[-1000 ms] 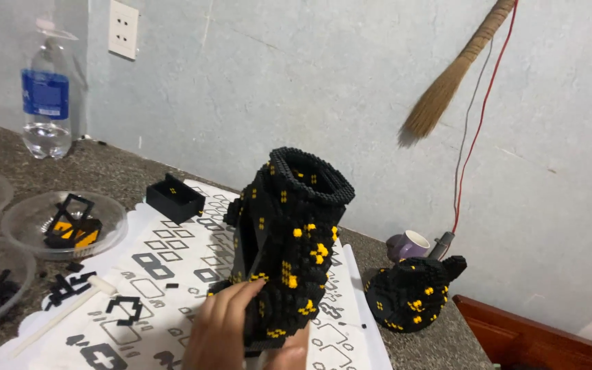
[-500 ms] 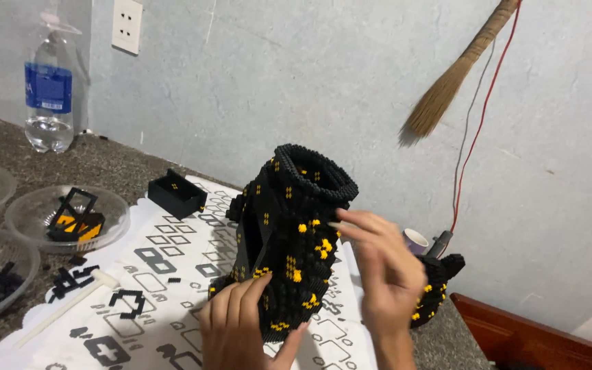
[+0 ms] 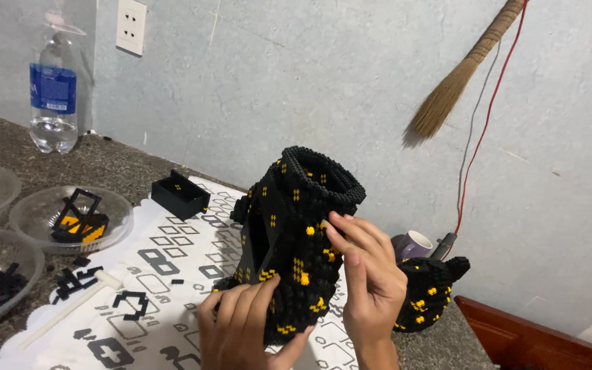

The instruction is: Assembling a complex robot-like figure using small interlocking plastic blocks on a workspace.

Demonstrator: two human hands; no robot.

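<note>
A tall hollow model of small black bricks with yellow dots (image 3: 296, 226) stands tilted on a white printed mat (image 3: 173, 274). My left hand (image 3: 241, 329) grips the model's lower front. My right hand (image 3: 368, 274) rests on its right side, fingertips pressing the wall just below the open rim. A second rounded black and yellow brick piece (image 3: 429, 291) sits to the right, behind my right hand.
A small black brick box (image 3: 181, 194) lies on the mat. Three clear plastic bowls (image 3: 70, 219) with black and yellow parts stand at the left. A water bottle (image 3: 54, 89), a wall socket (image 3: 131, 26), a hanging broom (image 3: 457, 72), a red cable and a cup (image 3: 414, 244) are near the wall.
My right hand came into view from the right and moved up onto the model's side. The left hand stayed at the base.
</note>
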